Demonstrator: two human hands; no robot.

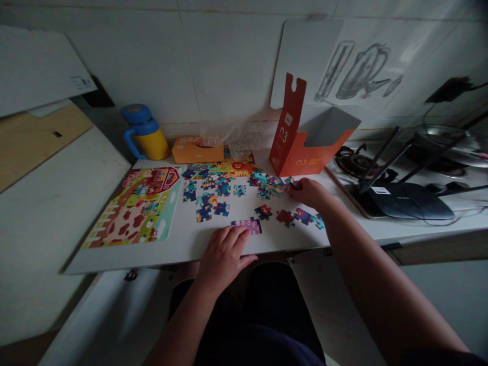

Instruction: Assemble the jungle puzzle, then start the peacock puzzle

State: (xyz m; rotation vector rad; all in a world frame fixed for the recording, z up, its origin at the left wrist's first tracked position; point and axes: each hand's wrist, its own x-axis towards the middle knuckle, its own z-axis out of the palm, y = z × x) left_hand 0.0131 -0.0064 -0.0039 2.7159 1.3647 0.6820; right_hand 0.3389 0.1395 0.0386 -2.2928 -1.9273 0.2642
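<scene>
My left hand (224,252) lies flat near the front edge of the white board (125,254), fingers stretched out and resting on a purple joined puzzle strip (249,224). My right hand (309,192) reaches further back and right, its fingers curled on a puzzle piece (291,182) at the edge of a heap of loose colourful pieces (224,190). More loose pieces (293,216) lie between the two hands. A finished farm puzzle picture (139,206) lies on the left of the board.
An open orange box (301,145) stands behind the pieces, with a small orange carton (197,150) and a blue-and-yellow mug (147,133) to its left. A gas hob (366,165) and a black router (407,198) sit at the right. Wall tiles rise behind.
</scene>
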